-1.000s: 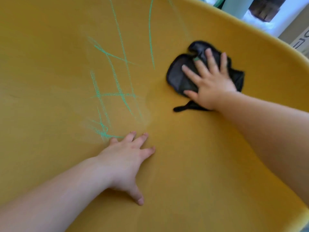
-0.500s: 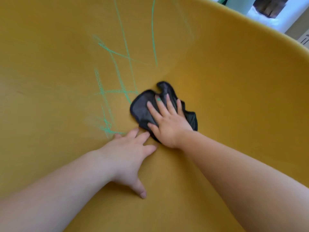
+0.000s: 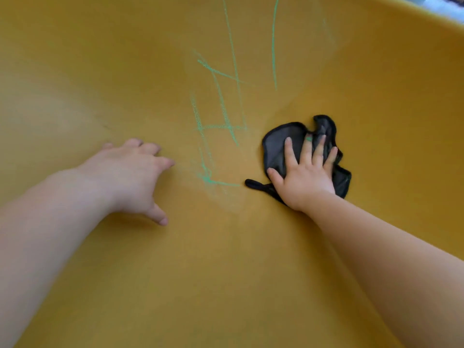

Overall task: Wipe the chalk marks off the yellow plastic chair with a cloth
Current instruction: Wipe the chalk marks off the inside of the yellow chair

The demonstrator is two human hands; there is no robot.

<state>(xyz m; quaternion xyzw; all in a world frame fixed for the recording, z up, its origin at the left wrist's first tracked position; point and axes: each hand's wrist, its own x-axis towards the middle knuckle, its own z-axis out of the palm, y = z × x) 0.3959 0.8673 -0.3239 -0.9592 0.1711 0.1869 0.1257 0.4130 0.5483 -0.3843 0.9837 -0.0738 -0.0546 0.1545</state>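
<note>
Right of the green chalk marks [image 3: 216, 126] the right hand [image 3: 305, 179] presses the black cloth [image 3: 278, 141] flat, fingers straight — left hand [image 3: 130, 177] spread on the yellow chair [image 3: 226, 272], holding nothing.

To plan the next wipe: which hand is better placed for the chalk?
Right. The right hand presses the cloth beside the chalk; the left hand rests bare on the chair.

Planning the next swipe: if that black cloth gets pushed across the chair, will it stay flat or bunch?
Probably floppy: the black cloth lies crumpled with a loose tail. It likely bunches unless the right hand presses flat. It should slide easily on the smooth yellow chair.
</note>
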